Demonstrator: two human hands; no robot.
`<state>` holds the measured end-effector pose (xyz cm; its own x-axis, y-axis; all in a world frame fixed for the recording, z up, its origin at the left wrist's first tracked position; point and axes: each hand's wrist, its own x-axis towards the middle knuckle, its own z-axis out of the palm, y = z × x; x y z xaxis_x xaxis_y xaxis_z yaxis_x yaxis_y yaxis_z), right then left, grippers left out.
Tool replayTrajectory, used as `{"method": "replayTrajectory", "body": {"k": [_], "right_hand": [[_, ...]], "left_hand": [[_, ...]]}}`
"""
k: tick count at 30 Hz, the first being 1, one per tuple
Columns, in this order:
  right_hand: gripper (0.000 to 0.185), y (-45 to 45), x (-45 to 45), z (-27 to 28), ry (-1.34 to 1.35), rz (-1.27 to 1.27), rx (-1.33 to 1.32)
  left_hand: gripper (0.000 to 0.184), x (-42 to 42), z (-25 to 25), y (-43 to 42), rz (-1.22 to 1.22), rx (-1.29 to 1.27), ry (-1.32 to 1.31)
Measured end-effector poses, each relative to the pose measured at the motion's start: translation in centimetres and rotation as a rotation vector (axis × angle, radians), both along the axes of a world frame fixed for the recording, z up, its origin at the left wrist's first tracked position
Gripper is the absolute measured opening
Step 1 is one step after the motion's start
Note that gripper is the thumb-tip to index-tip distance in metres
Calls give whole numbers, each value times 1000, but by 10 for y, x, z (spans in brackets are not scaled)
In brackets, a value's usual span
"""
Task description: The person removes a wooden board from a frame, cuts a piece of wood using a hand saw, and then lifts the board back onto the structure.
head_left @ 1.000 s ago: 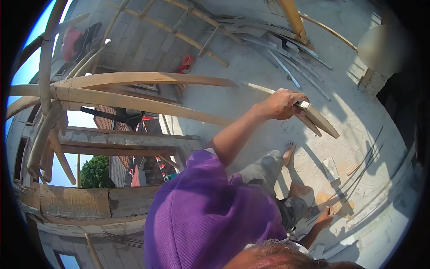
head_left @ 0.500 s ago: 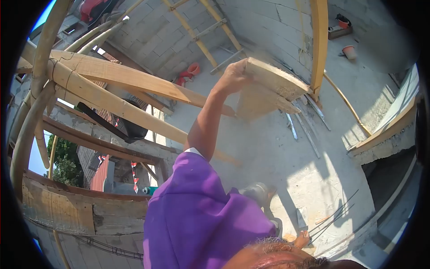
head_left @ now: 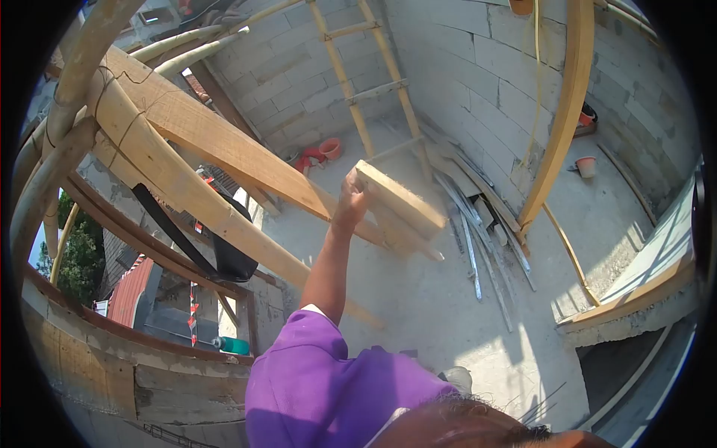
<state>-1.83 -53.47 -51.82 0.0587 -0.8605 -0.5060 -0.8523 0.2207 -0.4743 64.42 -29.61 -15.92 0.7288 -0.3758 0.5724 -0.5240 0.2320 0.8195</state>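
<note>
My left hand [head_left: 354, 196], at the end of an arm in a purple sleeve, is closed around the left end of a pale rectangular block [head_left: 403, 200]. The block is tan, with a rough face, and tilts down to the right in the air above the concrete floor. Its lower part is smeared by motion, so I cannot tell whether it is wood or masonry. A sawn timber beam [head_left: 224, 142] passes just behind the hand and wrist. My right hand is not in view.
Metal strips and boards [head_left: 478, 239] lie along the block wall [head_left: 455, 82]. A ladder [head_left: 358, 67] leans in the corner near a red bucket [head_left: 329, 148]. Bamboo poles [head_left: 187, 179] cross on the left, where a black bag [head_left: 233, 246] hangs. An upright timber post [head_left: 560, 112] stands right.
My left hand and the block have moved left and down in the view, and the block tilts more steeply. The camera view has also shifted, showing more of the walls and ladder.
</note>
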Motion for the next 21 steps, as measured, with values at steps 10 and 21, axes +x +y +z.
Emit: {"method": "replayTrajectory", "body": {"k": [10, 21], "right_hand": [[24, -79, 119, 1, 30, 206, 27], [24, -199, 195, -11, 141, 446, 62]], "left_hand": [[63, 116, -36, 48, 327, -236, 43], [74, 216, 25, 2, 354, -351, 342]]}}
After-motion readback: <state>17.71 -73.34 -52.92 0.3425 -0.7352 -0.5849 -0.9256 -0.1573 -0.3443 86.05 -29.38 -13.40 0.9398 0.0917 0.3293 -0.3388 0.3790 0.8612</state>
